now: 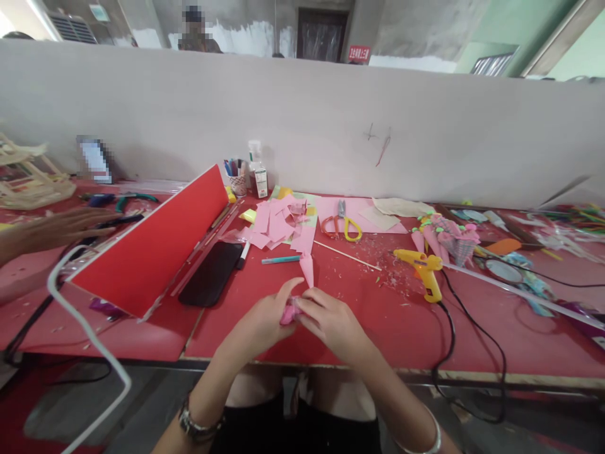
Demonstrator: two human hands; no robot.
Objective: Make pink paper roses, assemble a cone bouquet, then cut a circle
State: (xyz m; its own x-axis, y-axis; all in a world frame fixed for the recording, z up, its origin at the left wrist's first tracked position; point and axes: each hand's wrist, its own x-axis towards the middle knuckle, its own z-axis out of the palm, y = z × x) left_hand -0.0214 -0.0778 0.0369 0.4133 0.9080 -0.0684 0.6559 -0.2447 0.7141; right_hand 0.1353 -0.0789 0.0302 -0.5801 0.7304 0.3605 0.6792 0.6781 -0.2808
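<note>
We see left hand [265, 318] and right hand [331, 318] pinching pink paper piece [289, 313] at table edge, 6 o'clock; glue gun [425, 271] at 3 o'clock. Risk, we judge: paper tearing under tight pinch.

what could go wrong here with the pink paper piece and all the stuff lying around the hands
The small pink paper piece is pinched between the left hand and right hand, so a hard squeeze might crush it. The yellow glue gun lies close on the right; if hot, a reach could burn. Its black cord trails off the table edge and might snag.
</note>
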